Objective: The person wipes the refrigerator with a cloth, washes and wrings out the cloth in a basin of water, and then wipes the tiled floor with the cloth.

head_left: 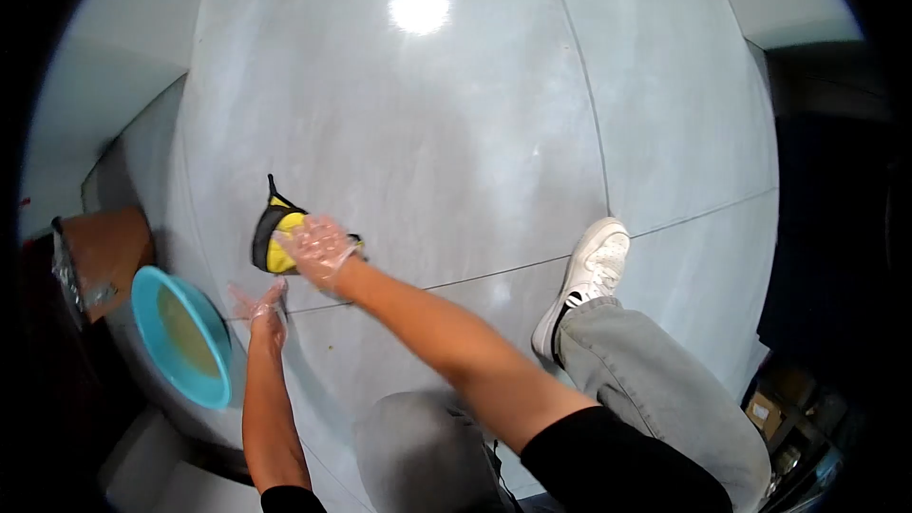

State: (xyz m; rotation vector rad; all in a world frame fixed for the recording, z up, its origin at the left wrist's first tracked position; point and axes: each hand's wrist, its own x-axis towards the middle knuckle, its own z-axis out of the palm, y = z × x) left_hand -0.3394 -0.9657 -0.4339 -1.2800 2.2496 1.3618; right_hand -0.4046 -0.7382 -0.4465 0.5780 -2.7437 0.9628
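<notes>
A small yellow-and-black fabric item (275, 252) with a thin black strap sticking up is at left of centre, on or just above the floor. It looks like a pouch or a soft shoe; which one I cannot tell. My right hand (321, 249), in a clear plastic glove, grips its right side and covers part of it. Just below the item is my left hand (261, 309), also gloved, with fingers spread and nothing in it. A turquoise basin (220, 370) holding murky yellowish water stands left of my left hand.
Grey floor tiles (456, 161) with thin joints stretch ahead, reflecting a lamp. Behind the basin stands a brown cardboard box (114, 252) with clear plastic at its side. My white shoe (598, 261) is on the floor at right. Shelves with small boxes (765, 413) stand lower right.
</notes>
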